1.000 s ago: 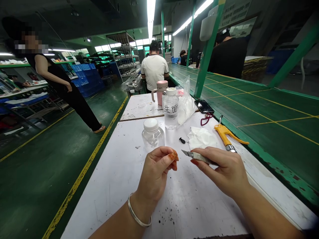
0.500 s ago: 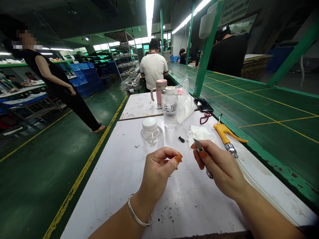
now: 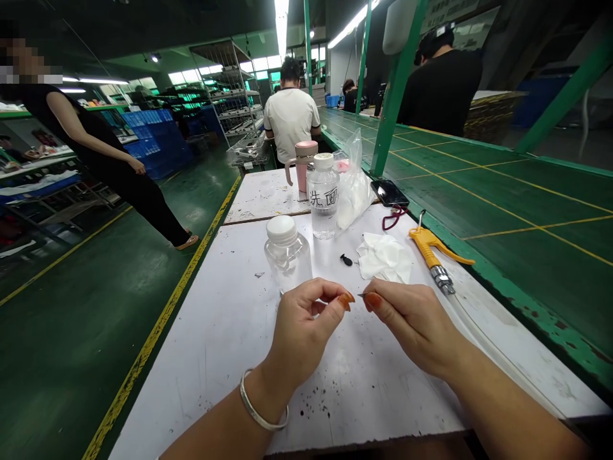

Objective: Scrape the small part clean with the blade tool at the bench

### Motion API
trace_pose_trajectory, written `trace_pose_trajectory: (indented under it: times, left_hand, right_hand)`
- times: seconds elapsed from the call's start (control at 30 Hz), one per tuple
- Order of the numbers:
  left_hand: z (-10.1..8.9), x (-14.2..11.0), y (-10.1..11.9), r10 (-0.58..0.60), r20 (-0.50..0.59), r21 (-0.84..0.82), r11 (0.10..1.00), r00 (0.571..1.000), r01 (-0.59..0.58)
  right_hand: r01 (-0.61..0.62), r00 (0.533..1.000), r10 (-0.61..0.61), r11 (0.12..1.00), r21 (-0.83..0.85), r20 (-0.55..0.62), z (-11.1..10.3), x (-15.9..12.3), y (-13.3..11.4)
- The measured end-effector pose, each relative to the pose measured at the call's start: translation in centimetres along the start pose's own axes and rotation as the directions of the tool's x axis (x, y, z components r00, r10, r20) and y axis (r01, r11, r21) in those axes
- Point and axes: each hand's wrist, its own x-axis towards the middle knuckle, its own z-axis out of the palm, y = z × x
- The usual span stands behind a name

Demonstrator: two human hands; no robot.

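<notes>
Over the white table point(image 3: 215, 358), my left hand point(image 3: 304, 332) is closed in a pinch. Whatever sits between its thumb and forefinger is too small or hidden to name. My right hand point(image 3: 416, 329) grips a small knife point(image 3: 361, 294), with only the thin grey tip showing past the fingers. That tip points at the left fingertips, a short gap away. Just beyond my left hand stands a clear bottle with a white cap point(image 3: 286, 259). A crumpled white tissue point(image 3: 385, 257) and a small black part point(image 3: 345, 260) lie past the right hand.
A ribbed bottle point(image 3: 324, 214), pink mug point(image 3: 301, 169), plastic bag point(image 3: 353, 198) and phone point(image 3: 389, 192) stand or lie farther back. To the right lies a yellow air gun point(image 3: 426, 248) with its hose. Several people are nearby, one standing at left.
My right hand has turned and moved left, bringing the knife tip close to the left fingers. The left hand keeps its pinch. The view has shifted slightly.
</notes>
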Motion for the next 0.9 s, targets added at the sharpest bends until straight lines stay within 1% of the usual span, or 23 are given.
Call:
trace_pose_trajectory:
  times: [0.13, 0.27, 0.33, 0.47, 0.57, 0.7, 0.8, 0.9]
  left_hand:
    - [-0.06, 0.00, -0.11, -0.032, 0.023, -0.066, 0.997, 0.999, 0.034]
    - [-0.08, 0.01, -0.14, -0.041, 0.022, -0.090, 0.995, 0.999, 0.043]
    - [-0.07, 0.03, -0.23, -0.035, 0.029, -0.105, 0.994, 0.999, 0.038]
    - [-0.05, 0.03, -0.50, -0.061, 0.056, -0.192, 0.979, 0.997, 0.070]
    - [-0.04, 0.02, -0.49, -0.106, 0.080, -0.278, 0.953, 0.991, 0.125]
    - [-0.04, 0.04, -0.24, -0.162, 0.081, -0.379, 0.908, 0.983, 0.181]
    - [-0.06, 0.07, -0.19, -0.177, 0.093, -0.429, 0.881, 0.980, 0.200]
    - [-0.04, 0.09, -0.25, -0.182, 0.098, -0.449, 0.869, 0.978, 0.207]
  right_hand:
    - [-0.006, 1.000, 0.007, 0.999, -0.035, 0.022, 0.15, 0.04, 0.05]
    - [-0.011, 1.000, 0.012, 0.999, -0.039, 0.026, 0.22, 0.07, -0.04]
    - [-0.027, 1.000, 0.027, 1.000, -0.013, -0.004, 0.23, 0.11, -0.10]
    - [-0.087, 0.986, 0.099, 0.992, 0.095, -0.134, 0.32, 0.23, -0.07]
    - [-0.093, 0.983, 0.114, 0.985, 0.144, -0.143, 0.36, 0.25, 0.05]
    - [-0.119, 0.983, 0.133, 0.986, 0.115, -0.127, 0.22, 0.24, 0.21]
    - [-0.149, 0.979, 0.158, 0.986, 0.076, -0.131, 0.10, 0.23, 0.24]
    - [-0.122, 0.980, 0.121, 0.992, -0.001, -0.156, 0.06, 0.20, 0.23]
